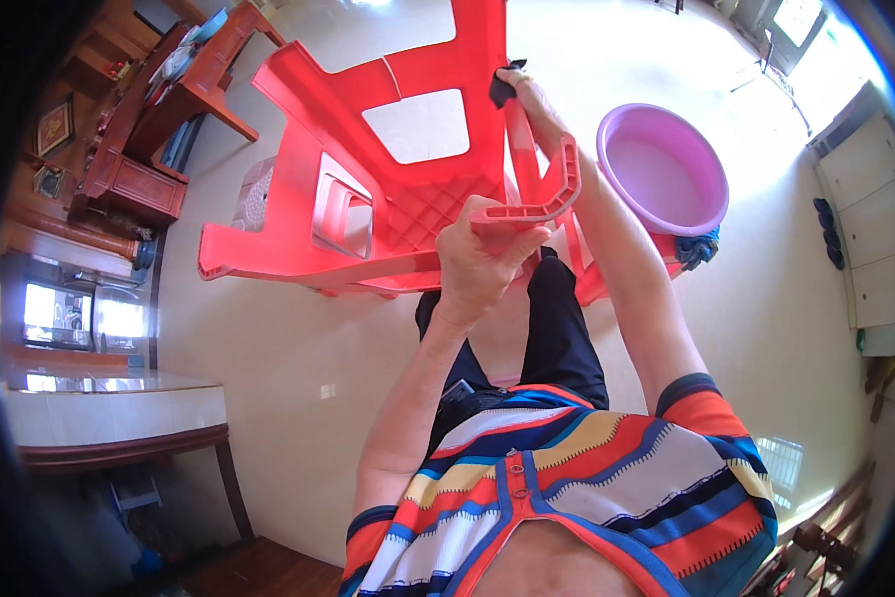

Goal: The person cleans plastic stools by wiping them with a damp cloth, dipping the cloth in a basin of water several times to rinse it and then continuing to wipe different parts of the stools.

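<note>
A red plastic stool (298, 199) is tipped over in front of me, its open underside and ribbed inner face turned toward me. My left hand (472, 261) is closed around the end of one of its legs, thumb along the near side. Farther off, my right hand (535, 98) is closed on a black cloth (508, 84), which is pressed against the stool's right edge. Its fingers are partly hidden by the cloth. My right forearm passes behind the angled end of the held leg.
To the right, a purple basin (661, 169) stands on a red support, beside a dark blue cloth (698, 248). A pale pink perforated container (255, 196) is partly hidden behind the stool. Wooden furniture (134, 189) lines the left; white cabinets (870, 219) stand at far right.
</note>
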Motion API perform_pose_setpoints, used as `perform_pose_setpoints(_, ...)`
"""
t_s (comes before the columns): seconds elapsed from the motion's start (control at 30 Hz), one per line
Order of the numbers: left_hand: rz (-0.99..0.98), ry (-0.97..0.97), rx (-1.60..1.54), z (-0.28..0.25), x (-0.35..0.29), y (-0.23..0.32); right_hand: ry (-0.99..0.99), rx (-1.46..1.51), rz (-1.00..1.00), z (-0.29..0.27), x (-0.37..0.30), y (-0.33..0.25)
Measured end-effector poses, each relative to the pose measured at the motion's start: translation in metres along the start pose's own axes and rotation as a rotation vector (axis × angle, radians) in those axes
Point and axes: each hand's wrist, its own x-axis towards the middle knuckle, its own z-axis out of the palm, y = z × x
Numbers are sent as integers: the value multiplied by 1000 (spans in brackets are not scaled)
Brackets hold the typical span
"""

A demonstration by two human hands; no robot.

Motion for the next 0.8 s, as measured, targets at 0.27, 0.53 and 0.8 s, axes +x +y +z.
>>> perform_pose_setpoints(0.27, -17, 4, -89, -5, -9, -1, -21, 375, -155, 6, -176, 34)
perform_pose_setpoints(0.53, -116, -72, -277, -60, -33, 14, 176, 10, -355, 12, -133, 48)
perform_pose_setpoints(0.8, -103, -142, -305, -64, -29, 13, 254, 159, -255, -20, -39, 28)
